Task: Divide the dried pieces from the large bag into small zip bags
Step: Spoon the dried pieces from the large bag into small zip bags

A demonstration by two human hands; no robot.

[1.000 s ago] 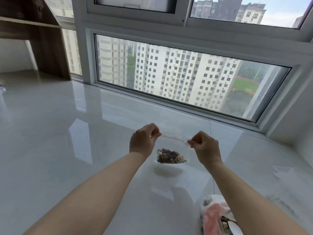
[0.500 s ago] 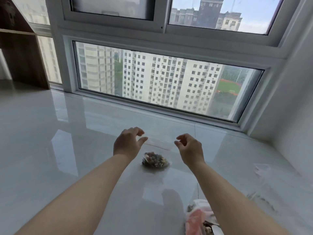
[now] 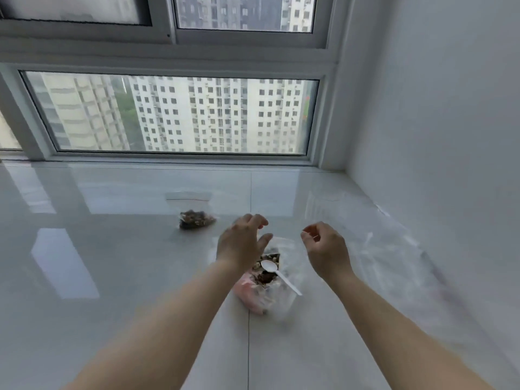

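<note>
- A broad stretch of glossy white tiled surface (image 3: pixel 84 263) is seen at the left, bounded at the far edge by the window frame (image 3: pixel 174 159); nothing is seen lying on it there.
- A filled small zip bag (image 3: pixel 194 212) lies flat on the tiles left of centre, well apart from both hands; its dark dried pieces are bunched at the near end and its red-lined zip edge points away toward the window, so its long axis runs near to far.
- The left hand (image 3: pixel 242 244) is held above the large bag, fingers spread and slightly bent, nothing gripped.
- The large bag (image 3: pixel 267 288) lies between the forearms, mouth toward the window, with a white plastic spoon (image 3: pixel 277 273) resting in it, bowl on the pieces and handle slanting toward the near right.
- The right hand (image 3: pixel 326 249) is raised with fingers loosely curled and nothing held.
- Crumpled clear plastic (image 3: pixel 388 249) is spread at the right, close to the white wall (image 3: pixel 436 136) that closes that side.
</note>
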